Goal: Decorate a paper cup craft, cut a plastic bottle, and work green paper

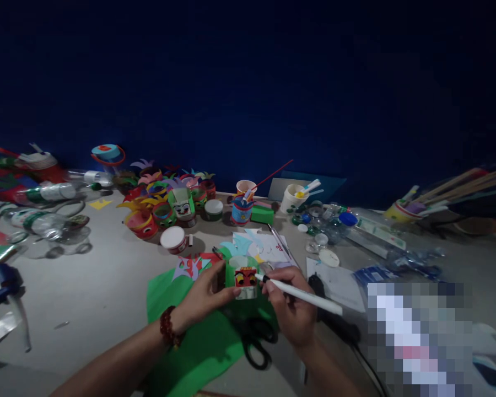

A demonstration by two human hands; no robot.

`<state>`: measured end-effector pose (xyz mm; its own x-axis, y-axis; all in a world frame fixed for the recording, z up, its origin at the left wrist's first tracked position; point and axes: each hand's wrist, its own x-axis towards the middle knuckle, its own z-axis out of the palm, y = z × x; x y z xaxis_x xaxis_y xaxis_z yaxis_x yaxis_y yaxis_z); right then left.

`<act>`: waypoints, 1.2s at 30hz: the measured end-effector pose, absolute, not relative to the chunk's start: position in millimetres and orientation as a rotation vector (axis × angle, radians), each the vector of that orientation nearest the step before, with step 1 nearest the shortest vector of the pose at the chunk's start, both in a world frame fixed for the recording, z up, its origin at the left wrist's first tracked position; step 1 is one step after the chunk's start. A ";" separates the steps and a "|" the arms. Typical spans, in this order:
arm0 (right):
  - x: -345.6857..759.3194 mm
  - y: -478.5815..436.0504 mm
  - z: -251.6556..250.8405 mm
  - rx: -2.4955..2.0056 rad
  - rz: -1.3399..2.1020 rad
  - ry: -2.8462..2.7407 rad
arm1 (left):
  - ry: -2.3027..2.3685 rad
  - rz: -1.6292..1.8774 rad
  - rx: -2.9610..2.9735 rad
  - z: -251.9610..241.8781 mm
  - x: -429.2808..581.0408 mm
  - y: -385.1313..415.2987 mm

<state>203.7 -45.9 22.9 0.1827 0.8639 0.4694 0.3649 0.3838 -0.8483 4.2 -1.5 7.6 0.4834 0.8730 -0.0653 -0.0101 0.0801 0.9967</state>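
My left hand (202, 295), with a dark red bead bracelet at the wrist, is closed round the side of a small clear cup (248, 294). On the cup's front is a red paper face (244, 277) with yellow and black eyes. A white marker (306, 296) with a black tip is pinched in my right hand (291, 309). Its tip points left at the right edge of the face; whether it touches I cannot tell. Green paper (202, 347) lies beneath both hands, and black-handled scissors (258, 342) rest on its right part, blades hidden.
Several decorated paper-and-plastic cups (143, 223) stand at the back left, near a white-lidded tub (173, 239). Plastic bottles (45, 220) lie at the left. A blue tin (242, 212), a white cup of pens (293, 199) and loose bottle caps (321, 239) are behind and right.
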 end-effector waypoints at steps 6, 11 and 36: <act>202.9 -45.4 22.5 -1.189 0.511 -1.424 | 0.885 0.798 1.350 9.3 4.3 -1.4; 203.1 -46.5 21.6 -1.203 0.526 -1.361 | 0.861 0.803 1.344 9.1 4.2 -1.1; 201.4 -46.0 22.1 -1.196 0.559 -1.311 | 0.839 0.814 1.318 6.8 4.9 -1.3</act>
<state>201.4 -46.0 22.1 0.2456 0.8703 0.4269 0.2945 0.3526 -0.8882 4.9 -1.3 6.8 0.4767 0.8773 -0.0563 -0.0298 0.0801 0.9963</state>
